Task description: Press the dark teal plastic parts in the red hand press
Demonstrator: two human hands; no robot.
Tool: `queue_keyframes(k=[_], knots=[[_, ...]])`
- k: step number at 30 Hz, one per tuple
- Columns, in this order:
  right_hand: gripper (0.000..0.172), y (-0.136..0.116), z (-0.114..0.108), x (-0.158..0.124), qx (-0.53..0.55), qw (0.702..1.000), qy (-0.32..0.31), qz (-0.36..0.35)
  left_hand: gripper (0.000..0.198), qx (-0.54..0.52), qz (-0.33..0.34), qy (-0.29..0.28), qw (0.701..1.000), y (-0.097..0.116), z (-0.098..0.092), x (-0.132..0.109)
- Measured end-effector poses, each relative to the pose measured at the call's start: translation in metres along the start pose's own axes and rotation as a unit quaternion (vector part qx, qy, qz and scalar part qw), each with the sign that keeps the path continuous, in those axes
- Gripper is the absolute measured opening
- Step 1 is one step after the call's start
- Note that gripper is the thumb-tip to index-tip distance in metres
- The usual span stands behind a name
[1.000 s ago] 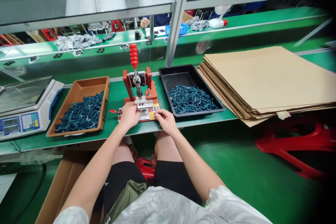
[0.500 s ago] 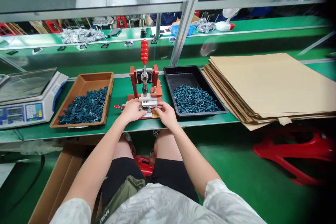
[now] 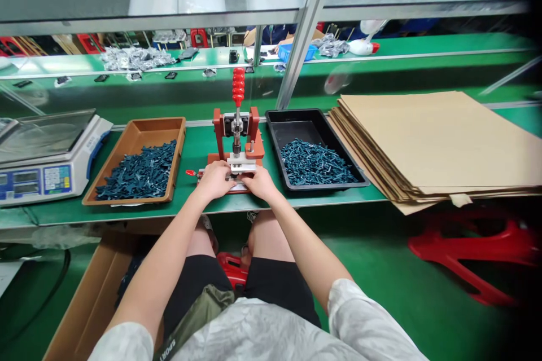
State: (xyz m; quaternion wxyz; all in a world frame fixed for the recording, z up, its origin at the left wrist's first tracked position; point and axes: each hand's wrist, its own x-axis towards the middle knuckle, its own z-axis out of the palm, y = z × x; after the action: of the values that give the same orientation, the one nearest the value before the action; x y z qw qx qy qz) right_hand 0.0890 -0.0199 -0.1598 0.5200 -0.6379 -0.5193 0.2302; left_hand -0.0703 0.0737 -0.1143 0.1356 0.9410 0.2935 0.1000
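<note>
Left hand (image 3: 215, 179) and right hand (image 3: 261, 183) lie curled on a toggle hand press (image 3: 237, 138).
Both arms reach across the table (image 3: 182, 208) edge; hands half-closed, any grip hidden.

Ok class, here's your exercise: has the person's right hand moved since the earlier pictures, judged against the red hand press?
Yes: the right hand has shifted left, closer to the red hand press and nearer the left hand.

Bare left hand (image 3: 215, 180) and right hand (image 3: 261, 183), mottled white short sleeves (image 3: 364, 321), black shorts (image 3: 277, 287), olive-green panel (image 3: 207, 310), dark strap lettered SPORT (image 3: 167, 350).
</note>
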Motion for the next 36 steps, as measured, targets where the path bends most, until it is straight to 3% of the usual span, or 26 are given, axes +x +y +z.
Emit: queue_keyframes(k=[5, 9, 19, 21, 23, 25, 27, 28, 30, 33, 36], knots=[[0.029, 0.004, -0.003, 0.003, 0.001, 0.998, -0.023, -0.050, 0.022, 0.020, 0.040, 0.033, 0.998, 0.003, 0.005, -0.012], [0.026, 0.005, -0.002, 0.003, -0.037, 0.995, -0.005, -0.089, 0.020, 0.022, 0.043, 0.050, 0.998, 0.004, 0.008, -0.019], [0.024, 0.004, -0.004, -0.001, -0.080, 0.991, 0.016, -0.108, 0.024, 0.017, 0.035, 0.048, 0.998, 0.010, 0.008, -0.022], [0.023, 0.003, -0.004, -0.002, -0.080, 0.991, 0.018, -0.105, 0.025, 0.016, 0.050, 0.094, 0.994, 0.007, 0.007, -0.030], [0.024, 0.003, -0.004, -0.002, -0.078, 0.991, 0.013, -0.107, 0.027, 0.006, 0.019, 0.203, 0.979, -0.001, 0.005, -0.038], [0.024, 0.002, -0.004, -0.002, -0.075, 0.991, 0.005, -0.113, 0.032, -0.031, -0.059, 0.335, 0.940, -0.012, 0.001, -0.041], [0.025, 0.002, -0.004, -0.002, -0.069, 0.991, 0.005, -0.115, 0.041, -0.108, -0.134, 0.410, 0.896, -0.020, -0.001, -0.035], [0.025, 0.002, -0.004, -0.002, -0.066, 0.991, 0.008, -0.114, 0.045, -0.152, -0.156, 0.410, 0.885, -0.021, -0.001, -0.031], [0.026, 0.003, -0.004, -0.002, -0.057, 0.993, 0.013, -0.105, 0.051, -0.207, -0.162, 0.353, 0.898, -0.016, 0.003, -0.021], [0.025, 0.006, -0.005, -0.001, -0.042, 0.996, 0.003, -0.072, 0.067, -0.160, -0.108, 0.248, 0.949, 0.000, 0.013, -0.014], [0.028, 0.011, -0.008, 0.003, -0.026, 1.000, -0.005, -0.013, 0.081, -0.116, -0.082, 0.198, 0.970, 0.008, 0.019, -0.017]])
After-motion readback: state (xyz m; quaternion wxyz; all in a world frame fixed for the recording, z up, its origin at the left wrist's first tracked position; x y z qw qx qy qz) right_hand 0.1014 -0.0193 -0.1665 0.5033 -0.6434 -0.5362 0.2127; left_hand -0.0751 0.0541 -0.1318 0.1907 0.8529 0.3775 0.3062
